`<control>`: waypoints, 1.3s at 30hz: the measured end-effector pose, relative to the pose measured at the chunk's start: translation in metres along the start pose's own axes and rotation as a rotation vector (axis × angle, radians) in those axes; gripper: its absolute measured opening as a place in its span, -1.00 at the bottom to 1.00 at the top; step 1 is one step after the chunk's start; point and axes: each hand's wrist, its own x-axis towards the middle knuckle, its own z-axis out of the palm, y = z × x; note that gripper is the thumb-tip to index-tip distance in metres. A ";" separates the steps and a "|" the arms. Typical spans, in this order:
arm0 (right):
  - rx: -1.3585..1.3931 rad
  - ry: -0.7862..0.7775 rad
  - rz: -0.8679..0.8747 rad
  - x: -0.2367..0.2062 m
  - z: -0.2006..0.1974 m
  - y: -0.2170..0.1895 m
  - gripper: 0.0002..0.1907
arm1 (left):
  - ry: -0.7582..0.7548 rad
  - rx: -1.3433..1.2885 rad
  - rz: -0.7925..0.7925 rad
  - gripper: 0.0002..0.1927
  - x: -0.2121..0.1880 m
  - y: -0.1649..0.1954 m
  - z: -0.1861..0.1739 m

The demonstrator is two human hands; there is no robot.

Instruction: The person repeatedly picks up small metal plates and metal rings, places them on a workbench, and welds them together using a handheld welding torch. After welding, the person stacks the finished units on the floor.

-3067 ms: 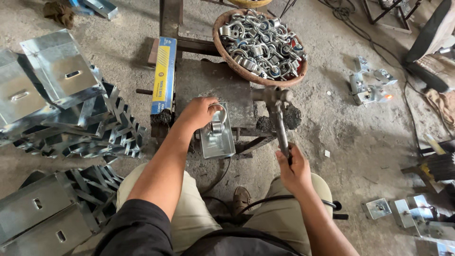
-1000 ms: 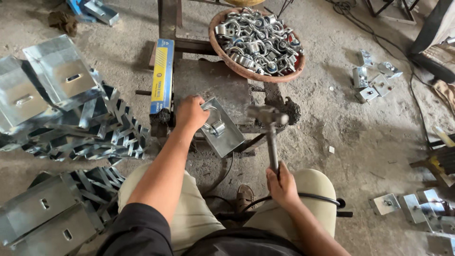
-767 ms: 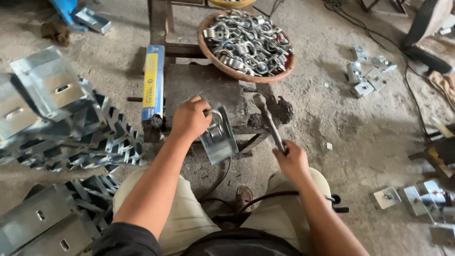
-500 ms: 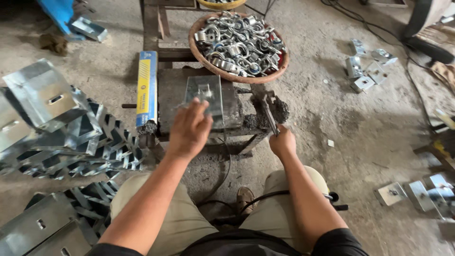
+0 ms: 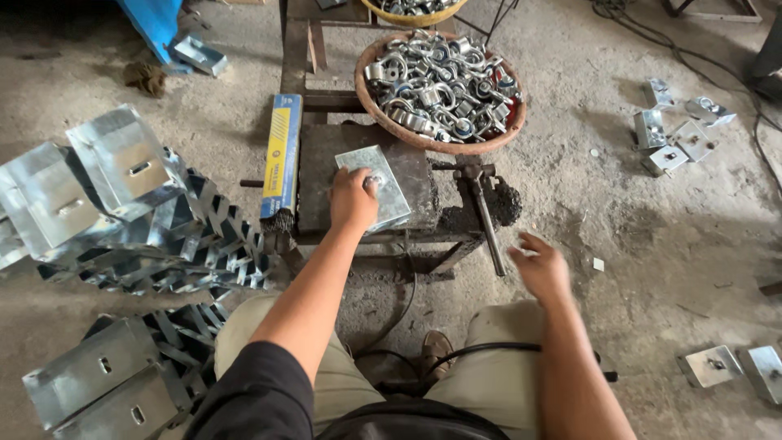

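My left hand (image 5: 353, 198) rests on a shiny galvanised metal plate (image 5: 380, 183) that lies flat on the dark steel work block (image 5: 415, 175), fingers pressing on the plate near a small fitting. My right hand (image 5: 541, 267) hovers open just right of the long lever handle (image 5: 489, 222) of the small press, not touching it. Beyond the block sits a round brown basket (image 5: 383, 122) heaped with shiny ring-shaped metal fittings (image 5: 444, 81).
Stacks of galvanised brackets (image 5: 122, 212) lie to my left, more of them at bottom left (image 5: 106, 375). A blue and yellow box (image 5: 282, 155) lies beside the block. Finished pieces are scattered on the concrete floor at right (image 5: 676, 130) and lower right (image 5: 733, 367). Cables run under my knees.
My left hand laid the plate flat on the block and now presses on it. My right hand let go of the lever and moved off to its right.
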 end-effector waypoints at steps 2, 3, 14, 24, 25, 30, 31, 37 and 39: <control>-0.007 0.040 0.051 -0.022 -0.034 0.024 -0.51 | 0.093 -0.031 0.003 -0.76 0.004 -0.002 0.009; -0.037 0.078 0.046 -0.033 -0.050 0.038 -0.51 | 0.103 -0.084 0.051 -0.78 0.006 -0.005 0.014; 0.347 0.040 0.826 -0.161 -0.073 0.210 -0.31 | -0.072 -0.372 0.016 -0.83 0.025 -0.013 0.035; 1.370 0.408 0.706 -0.072 -0.057 0.167 -0.61 | 0.009 -0.418 -0.022 -0.85 0.014 -0.008 0.035; 1.423 0.391 0.617 -0.057 -0.063 0.149 -0.57 | 0.009 -0.448 -0.039 -0.83 0.014 -0.008 0.034; 1.565 0.201 0.257 0.001 -0.060 0.019 -0.55 | 0.065 -0.436 -0.038 -0.79 0.015 -0.005 0.027; 1.632 0.233 0.353 0.008 -0.051 -0.010 -0.73 | 0.076 -0.447 -0.039 -0.79 0.014 -0.005 0.027; 1.617 0.009 0.494 -0.001 0.039 -0.119 -0.53 | 0.096 -0.385 0.052 -0.87 0.015 -0.007 0.030; 1.461 -0.028 0.452 -0.005 0.066 -0.122 -0.58 | 0.115 -0.357 0.114 -0.88 0.015 -0.009 0.032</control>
